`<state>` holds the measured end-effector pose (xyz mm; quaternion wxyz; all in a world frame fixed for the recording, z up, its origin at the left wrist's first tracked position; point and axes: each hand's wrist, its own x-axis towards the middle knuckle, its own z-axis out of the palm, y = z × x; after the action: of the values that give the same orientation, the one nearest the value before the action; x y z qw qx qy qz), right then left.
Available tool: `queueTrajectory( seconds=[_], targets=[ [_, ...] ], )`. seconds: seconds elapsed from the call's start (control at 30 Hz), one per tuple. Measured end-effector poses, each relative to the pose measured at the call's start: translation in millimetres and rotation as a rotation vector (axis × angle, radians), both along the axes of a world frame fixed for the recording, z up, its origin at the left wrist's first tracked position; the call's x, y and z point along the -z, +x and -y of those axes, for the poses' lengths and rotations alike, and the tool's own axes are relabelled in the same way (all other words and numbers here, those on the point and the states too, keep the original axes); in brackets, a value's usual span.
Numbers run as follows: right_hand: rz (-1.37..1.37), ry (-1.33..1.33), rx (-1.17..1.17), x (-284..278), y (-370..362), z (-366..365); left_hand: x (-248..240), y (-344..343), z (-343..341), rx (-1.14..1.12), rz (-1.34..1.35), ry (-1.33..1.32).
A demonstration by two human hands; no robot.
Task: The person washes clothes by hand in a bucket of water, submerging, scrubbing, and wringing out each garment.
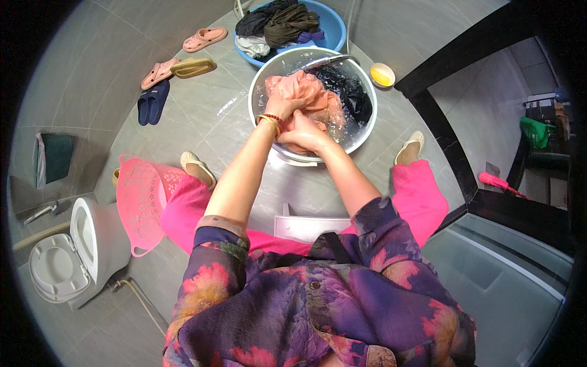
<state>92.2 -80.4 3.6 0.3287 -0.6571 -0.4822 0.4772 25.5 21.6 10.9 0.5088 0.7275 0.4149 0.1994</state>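
Peach cloth [309, 87] fills left hand [283, 108]; right hand [302, 133] (angled inward) grips too.

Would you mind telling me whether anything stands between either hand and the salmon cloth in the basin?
Nothing visible does: the left hand and right hand hold the salmon cloth directly; the dark cloth lies beside it, rightward in the basin.

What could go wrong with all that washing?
Water might slop over the white-rimmed tub and make the tiled floor slippery. The salmon cloth bunched in the left hand could slip and splash. The little bowl close beside the tub might get bumped and spill its yellow contents.
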Motion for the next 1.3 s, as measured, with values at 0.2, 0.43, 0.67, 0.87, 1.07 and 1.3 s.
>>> queueTrajectory(
  seconds=[0.2, 0.43, 0.67, 0.87, 1.07, 1.3],
  targets=[
    [-1.623, 0.156, 0.389, 5, 58, 25, -47, 8, 61, 0.661, -0.431, 1.3],
    [-1.296, 0.441, 0.275, 29, 51, 8, -49, 21, 121, 0.179, -0.21, 0.727],
    [-1.178, 0.293, 0.759, 10, 38, -4, -3, -3, 9, 0.074, -0.052, 0.468],
    [-1.282, 0.48, 0.672, -25, 94, -7, -6, -56, -23, -0.023, -0.197, 0.211],
    [-1.283, 0.208, 0.605, -43, 73, 10, -61, -24, -20, 0.377, -0.278, 0.703],
    [-0.415, -0.173, 0.33, -47, 85, 23, -17, 34, 20, 0.484, -0.465, 0.443]
  ],
)
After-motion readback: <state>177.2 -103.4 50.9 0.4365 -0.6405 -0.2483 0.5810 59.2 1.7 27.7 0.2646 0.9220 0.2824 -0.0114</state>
